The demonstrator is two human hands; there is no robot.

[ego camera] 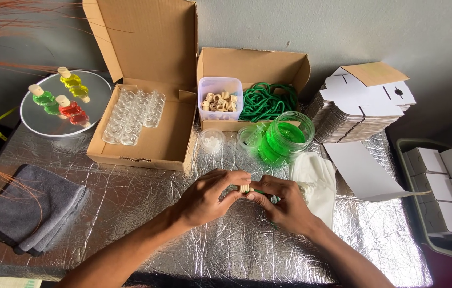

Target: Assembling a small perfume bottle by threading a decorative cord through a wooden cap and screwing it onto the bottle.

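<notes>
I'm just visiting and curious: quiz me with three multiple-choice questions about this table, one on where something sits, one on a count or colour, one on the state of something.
1. Where does the grey cloth lie?
A. On the table's left side
B. Inside the open box
C. On the stack of white flat cartons

2. How many filled small bottles lie on the round mirror?
A. One
B. Three
C. Five

3. What are the hands doing?
A. Resting flat, apart
B. Lifting the jar
C. Meeting on a small wooden cap

Answers:
1 A, it lies at the left edge of the foil.
2 B, one yellow, one green, one red.
3 C, the left hand and right hand pinch the wooden cap together.
</notes>
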